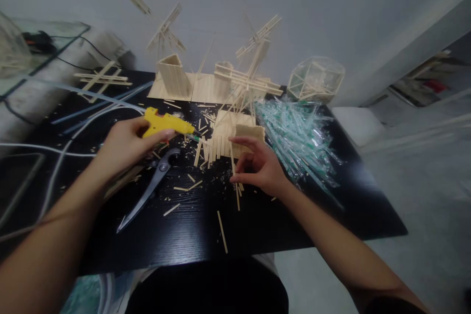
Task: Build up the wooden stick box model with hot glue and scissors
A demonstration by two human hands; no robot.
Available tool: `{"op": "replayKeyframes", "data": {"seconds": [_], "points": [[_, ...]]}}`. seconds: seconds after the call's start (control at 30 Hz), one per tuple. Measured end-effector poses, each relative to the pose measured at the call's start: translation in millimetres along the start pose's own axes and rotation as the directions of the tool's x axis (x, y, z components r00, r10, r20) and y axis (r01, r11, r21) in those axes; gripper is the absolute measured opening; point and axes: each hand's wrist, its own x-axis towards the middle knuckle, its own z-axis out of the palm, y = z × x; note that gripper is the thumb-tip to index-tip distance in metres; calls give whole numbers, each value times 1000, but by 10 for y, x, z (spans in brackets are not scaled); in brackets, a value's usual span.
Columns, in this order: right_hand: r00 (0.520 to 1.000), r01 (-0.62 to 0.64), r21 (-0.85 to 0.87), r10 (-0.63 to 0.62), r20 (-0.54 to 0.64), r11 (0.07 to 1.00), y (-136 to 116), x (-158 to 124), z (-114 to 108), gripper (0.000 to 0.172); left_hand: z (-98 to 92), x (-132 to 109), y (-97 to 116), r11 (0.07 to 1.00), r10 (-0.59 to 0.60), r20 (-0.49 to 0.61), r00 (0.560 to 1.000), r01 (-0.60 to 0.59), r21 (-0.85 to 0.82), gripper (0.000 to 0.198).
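My left hand (127, 142) is wrapped around a yellow hot glue gun (169, 122), whose tip points right toward a row of short wooden sticks (221, 147). Between the thumb and fingers of my right hand (259, 167) is a thin wooden stick (233, 159), held roughly upright in the view. Just behind that hand stands a small box-like piece of joined sticks (250, 132), partly covered by the fingers. A flat wooden base (231, 120) lies beneath and behind these pieces. Scissors (158, 176) rest below the glue gun.
Windmill-like stick models (172, 78) stand along the wall. A heap of clear and green plastic-wrapped pieces (301, 137) covers the table's right side, before a faceted clear container (315, 78). A white cable (69, 142) crosses at left. Loose sticks (222, 231) and scraps litter the black table (184, 240).
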Motion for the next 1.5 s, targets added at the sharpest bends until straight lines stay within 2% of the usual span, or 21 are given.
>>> {"op": "replayKeyframes", "data": {"seconds": [0.1, 0.2, 0.3, 0.4, 0.57, 0.63, 0.73, 0.77, 0.83, 0.87, 0.9, 0.97, 1.0, 1.03, 1.07, 1.17, 1.23, 1.33, 1.43, 1.5], "points": [[999, -34, -9, 34, 22, 999, 45, -4, 15, 79, -103, 66, -29, 986, -34, -52, 998, 41, 158, 50], [997, -52, -22, 53, 50, 998, 68, -18, 41, 79, -165, 120, -68, 910, -7, -139, 990, 64, 410, 55], [996, -57, -23, 58, 61, 998, 75, -24, 52, 80, -188, 155, -123, 830, -56, -111, 992, 108, 548, 64], [997, -50, -23, 51, 57, 998, 79, -19, 48, 79, -165, 195, -209, 832, -124, -81, 989, 148, 535, 69], [998, -34, -7, 34, 45, 999, 63, -6, 37, 76, -81, 252, -351, 884, -36, -151, 988, 103, 457, 68], [999, -33, -3, 34, 39, 999, 47, -1, 31, 75, -79, 233, -351, 886, -38, -173, 984, 113, 450, 64], [999, -26, 9, 26, 28, 1000, 30, 8, 23, 75, -115, 139, -257, 865, -51, -147, 988, 117, 488, 57], [999, -26, 15, 25, 27, 1000, 27, 11, 21, 75, -125, 92, -203, 861, -5, -149, 989, 80, 502, 55], [999, -22, 30, 22, 26, 999, 26, 17, 20, 76, -112, -25, -68, 858, 169, -237, 957, -24, 514, 47], [999, -23, 34, 22, 27, 999, 26, 18, 20, 76, -81, -99, 8, 848, 260, -224, 939, -111, 518, 44], [999, -21, 38, 20, 27, 999, 26, 20, 20, 76, -29, -185, 84, 831, 337, -163, 927, -212, 514, 40], [1000, -19, 36, 18, 26, 999, 26, 19, 21, 77, 135, -404, 222, 803, 427, 131, 895, -442, 401, 36], [1000, -20, 29, 19, 25, 999, 25, 18, 21, 77, 243, -534, 274, 794, 438, 297, 848, -520, 314, 36], [1000, -20, 20, 20, 22, 1000, 24, 16, 21, 78, 359, -674, 312, 782, 445, 413, 795, -569, 253, 37], [1000, -21, 9, 20, 20, 1000, 22, 14, 21, 78, 478, -816, 335, 757, 475, 454, 754, -613, 227, 44], [999, -20, -14, 20, 30, 1000, 16, 9, 26, 79, 781, -1192, 321, 698, 551, 426, 717, -677, 236, 75], [998, -25, -14, 26, 48, 1000, 14, 8, 32, 81, 900, -1350, 281, 678, 567, 401, 719, -684, 268, 84], [997, -38, 7, 37, 62, 999, 14, 10, 45, 81, 977, -1450, 241, 688, 553, 382, 741, -664, 292, 73], [997, -39, 31, 37, 64, 999, 19, 9, 52, 81, 987, -1442, 238, 699, 553, 396, 733, -667, 258, 56], [997, -40, 32, 38, 67, 999, 25, 4, 53, 81, 942, -1372, 248, 708, 560, 400, 725, -670, 223, 52]]}}
